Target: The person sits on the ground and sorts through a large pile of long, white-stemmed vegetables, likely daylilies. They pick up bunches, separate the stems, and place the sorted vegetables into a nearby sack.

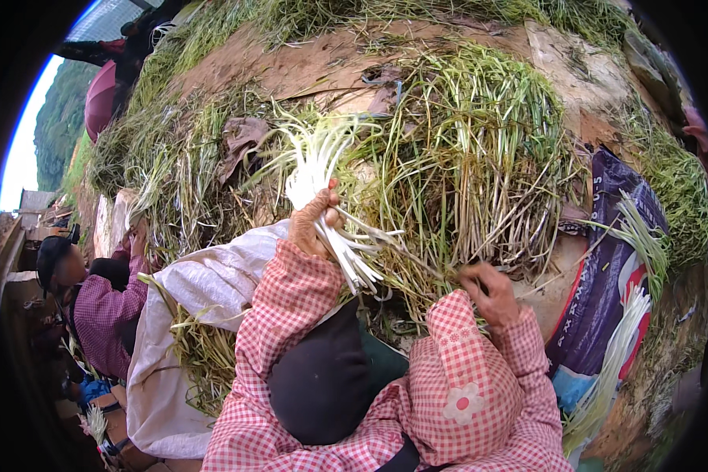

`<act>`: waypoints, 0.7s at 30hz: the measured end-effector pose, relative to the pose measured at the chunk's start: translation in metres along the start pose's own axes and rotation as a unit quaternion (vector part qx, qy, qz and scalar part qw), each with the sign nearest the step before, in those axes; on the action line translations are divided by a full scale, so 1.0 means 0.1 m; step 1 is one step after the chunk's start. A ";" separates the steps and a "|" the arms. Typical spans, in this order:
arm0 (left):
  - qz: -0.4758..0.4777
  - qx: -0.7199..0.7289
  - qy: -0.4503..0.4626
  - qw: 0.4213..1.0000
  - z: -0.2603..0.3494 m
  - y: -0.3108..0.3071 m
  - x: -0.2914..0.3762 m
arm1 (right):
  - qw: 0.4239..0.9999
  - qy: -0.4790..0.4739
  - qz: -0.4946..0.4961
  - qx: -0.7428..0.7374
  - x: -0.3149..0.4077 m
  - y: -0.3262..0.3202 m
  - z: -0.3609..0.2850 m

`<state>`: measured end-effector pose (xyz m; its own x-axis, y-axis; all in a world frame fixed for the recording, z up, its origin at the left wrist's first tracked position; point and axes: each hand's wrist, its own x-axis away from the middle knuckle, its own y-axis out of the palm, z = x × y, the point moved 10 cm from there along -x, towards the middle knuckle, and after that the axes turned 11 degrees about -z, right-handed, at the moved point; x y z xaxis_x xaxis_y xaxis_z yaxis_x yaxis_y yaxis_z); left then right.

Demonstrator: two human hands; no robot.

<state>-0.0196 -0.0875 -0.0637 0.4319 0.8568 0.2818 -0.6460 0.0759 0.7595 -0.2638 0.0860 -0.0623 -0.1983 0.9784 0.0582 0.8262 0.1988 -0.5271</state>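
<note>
My left hand [314, 219] is closed around a bundle of white-stemmed green shoots [318, 156], whose pale tops fan upward and whose white ends hang below the fist. A thin brownish stalk [413, 258] runs from near that bundle toward my right hand [491, 290], whose thumb and fingers are pinched at its far end. Before me lies a wide heap of green plants with pale and brown stems [489, 159]. To the right, two bunches of trimmed shoots [610, 366] rest on a dark printed plastic sack [602, 236]. Both my sleeves are red and white checked.
At the left a white woven sack [206, 283] lies beside a pile of yellowish leaves [206, 354]. Beyond it another person [103, 301] in a checked shirt handles similar plants. A pink umbrella [99, 100] is at the upper left. More plant heaps line the back.
</note>
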 end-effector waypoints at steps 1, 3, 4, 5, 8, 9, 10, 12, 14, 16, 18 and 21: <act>-0.009 0.000 -0.023 1.000 -0.05 0.02 0.01 | 0.997 -0.063 0.005 -0.045 -0.22 -0.07 -0.35; -0.019 -0.035 -0.050 0.998 -0.19 0.11 -0.01 | 0.996 -0.079 -0.038 0.000 -0.53 0.04 -0.61; -0.027 -0.043 -0.056 0.997 -0.24 0.14 -0.02 | 0.992 -0.111 -0.046 -0.039 -0.64 0.17 -0.63; -0.035 -0.050 -0.063 0.996 -0.29 0.17 -0.03 | 0.985 -0.142 -0.053 -0.078 -0.71 0.28 -0.63; -0.028 -0.051 -0.096 0.994 -0.37 0.12 0.01 | 0.982 -0.102 -0.092 -0.133 -0.79 0.46 -0.63; -0.033 -0.055 -0.097 0.993 -0.38 0.14 0.01 | 0.977 -0.082 -0.119 -0.157 -0.80 0.51 -0.61; -0.032 -0.071 -0.102 0.992 -0.39 0.14 0.02 | 0.971 -0.062 -0.146 -0.180 -0.80 0.56 -0.59; -0.032 -0.101 -0.114 0.988 -0.45 0.21 0.05 | 0.969 -0.078 -0.161 -0.169 -0.80 0.60 -0.61; 0.013 -0.099 -0.171 0.980 -0.62 0.32 0.10 | 0.959 -0.020 -0.088 -0.269 -0.81 0.47 -0.44; 0.017 -0.139 -0.190 0.972 -0.73 0.32 0.18 | 0.933 0.000 -0.056 -0.356 -0.84 0.45 -0.37; -0.029 -0.138 -0.171 0.975 -0.77 0.30 0.12 | 0.917 -0.069 -0.023 -0.392 -0.86 0.39 -0.41; -0.005 -0.107 -0.149 0.983 -0.71 0.27 0.12 | 0.781 -0.093 -0.026 -0.617 -0.79 0.52 -0.39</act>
<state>-0.0767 -0.0391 -0.0811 0.5831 0.6710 0.4580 -0.7450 0.2168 0.6309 -0.1849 0.0211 -0.0611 -0.2268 0.9649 -0.1320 0.6701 0.2530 0.6978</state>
